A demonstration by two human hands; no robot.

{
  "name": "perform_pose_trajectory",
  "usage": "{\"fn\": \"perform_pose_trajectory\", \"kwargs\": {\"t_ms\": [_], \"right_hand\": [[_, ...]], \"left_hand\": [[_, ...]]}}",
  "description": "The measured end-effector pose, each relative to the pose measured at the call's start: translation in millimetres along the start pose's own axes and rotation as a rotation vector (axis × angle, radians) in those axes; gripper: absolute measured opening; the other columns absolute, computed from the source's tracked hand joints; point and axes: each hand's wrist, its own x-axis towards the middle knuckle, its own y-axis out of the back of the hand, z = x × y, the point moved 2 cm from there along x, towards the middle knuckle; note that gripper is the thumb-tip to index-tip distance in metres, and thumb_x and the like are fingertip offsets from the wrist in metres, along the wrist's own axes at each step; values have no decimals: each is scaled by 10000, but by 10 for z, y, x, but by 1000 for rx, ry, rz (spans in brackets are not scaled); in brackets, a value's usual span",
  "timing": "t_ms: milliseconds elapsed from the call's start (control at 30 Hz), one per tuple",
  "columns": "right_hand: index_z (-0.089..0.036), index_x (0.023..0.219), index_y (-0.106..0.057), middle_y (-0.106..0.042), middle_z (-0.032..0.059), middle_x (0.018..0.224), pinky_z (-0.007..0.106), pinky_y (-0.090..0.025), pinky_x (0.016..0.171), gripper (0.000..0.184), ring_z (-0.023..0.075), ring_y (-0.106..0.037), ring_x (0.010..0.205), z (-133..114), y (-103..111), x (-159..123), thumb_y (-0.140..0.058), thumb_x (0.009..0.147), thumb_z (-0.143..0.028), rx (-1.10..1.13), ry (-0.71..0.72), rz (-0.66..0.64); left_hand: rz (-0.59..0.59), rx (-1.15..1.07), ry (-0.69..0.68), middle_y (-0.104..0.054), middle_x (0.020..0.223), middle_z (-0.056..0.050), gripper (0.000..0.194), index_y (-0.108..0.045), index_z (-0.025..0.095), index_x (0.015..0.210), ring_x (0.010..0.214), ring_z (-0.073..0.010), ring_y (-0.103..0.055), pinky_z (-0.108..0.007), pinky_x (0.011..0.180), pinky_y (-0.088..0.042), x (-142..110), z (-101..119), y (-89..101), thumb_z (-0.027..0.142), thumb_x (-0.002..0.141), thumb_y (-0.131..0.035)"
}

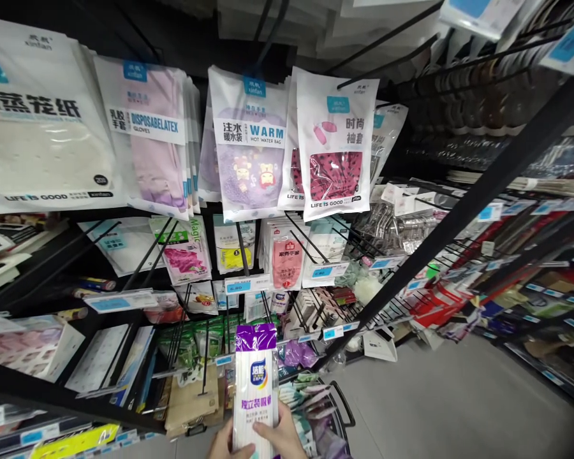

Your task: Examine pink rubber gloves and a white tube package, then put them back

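Observation:
A long clear packet of white drinking straws (pixel 257 373) with a purple header and purple print stands upright at the bottom middle, in front of the shelves. My left hand (pixel 224 441) grips its lower left edge, with the thumb across the front. On the lower right side my right hand (pixel 283 433) is closed round it, its thumb pressed flat on the wrapper. The fingers behind the packet are hidden. Just beyond it hang green packets (pixel 210 338) on hooks and a brown paper-like pack (pixel 191 398).
Above hang a hot water bag pack (pixel 253 166), latex glove packs (pixel 153 140) and a sleeve cover pack (pixel 335 143). Bare hooks jut forward below them. A black-handled basket (pixel 348 408) full of packets stands low, right of my hands. Grey floor (pixel 425 395) lies to the right.

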Motion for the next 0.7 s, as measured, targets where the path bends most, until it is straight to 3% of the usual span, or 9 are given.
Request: {"fn": "perform_pose_trajectory", "kwargs": {"t_ms": [133, 400, 533, 700], "right_hand": [[-159, 1049, -702, -771, 117, 1050, 489, -550, 888, 534, 356, -704, 1004, -6, -8, -8, -855, 613, -427, -10, 0, -22], [-157, 1032, -699, -772, 126, 1042, 479, -552, 886, 547, 346, -708, 987, -1, -28, -22, -862, 600, -449, -16, -18, 0], [-168, 1036, -702, -772, 124, 1037, 500, -547, 885, 543, 351, -709, 980, -90, -61, -54, -861, 603, -455, 8, -12, -12], [-157, 1020, -706, -772, 129, 1034, 487, -548, 864, 529, 344, -712, 959, -186, -75, -89, -867, 599, -435, -35, 9, -24]], "left_hand": [[-22, 15, 15, -707, 1227, -178, 772, -684, 141, 1186, 1197, -405, -607, -481, 1033, -490, 3, -19, 28, 556, 560, -863], [42, -52, -102, -724, 1187, -190, 750, -663, 140, 1188, 1128, -405, -651, -493, 993, -517, 20, -194, 27, 531, 581, -864], [23, -40, -91, -723, 1202, -165, 748, -654, 160, 1213, 1151, -397, -641, -486, 998, -517, -11, -127, 42, 529, 595, -855], [-21, 137, -64, -659, 1311, -183, 743, -617, 135, 1274, 1226, -383, -590, -476, 1072, -453, -45, 4, 111, 479, 654, -841]]}}
